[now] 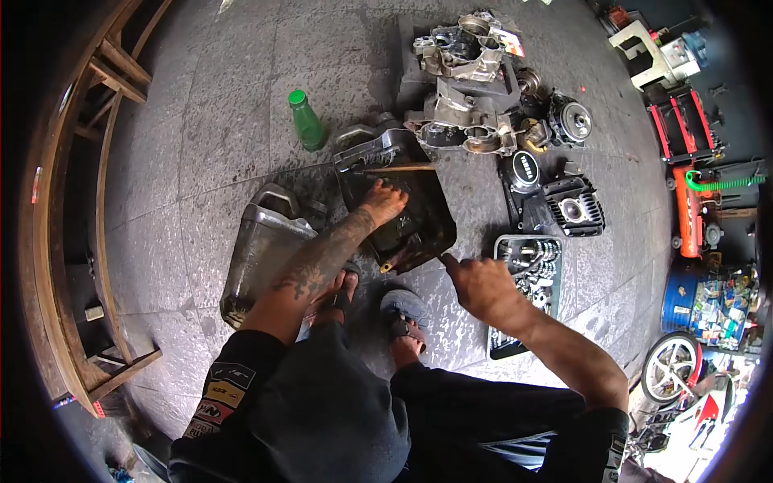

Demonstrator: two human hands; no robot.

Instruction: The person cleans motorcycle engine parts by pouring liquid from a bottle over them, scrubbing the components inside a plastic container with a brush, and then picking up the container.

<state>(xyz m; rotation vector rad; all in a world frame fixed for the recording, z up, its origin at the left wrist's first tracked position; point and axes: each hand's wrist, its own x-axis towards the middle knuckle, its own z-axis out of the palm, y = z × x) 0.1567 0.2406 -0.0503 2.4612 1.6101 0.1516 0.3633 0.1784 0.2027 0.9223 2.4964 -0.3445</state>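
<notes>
A dark cut-open jerry can (439,205) lies on the floor in front of me, with dark liquid inside. My left hand (386,201) reaches into it with curled fingers; what they hold, if anything, is hidden. At the can's near right corner my right hand (487,291) is closed, thumb and fingers on the rim. A wooden stick (403,168) lies across the far part of the can. Near its front wall is a dark object with a yellow end (386,266), whose kind I cannot make out.
A second cut-open can (262,249) stands left, a green bottle (306,121) beyond it. Engine casings (459,121), a Yamaha cover (525,171), a finned cylinder (573,211) and a tray of gears (493,346) lie right. A wooden bench (105,201) runs along the left.
</notes>
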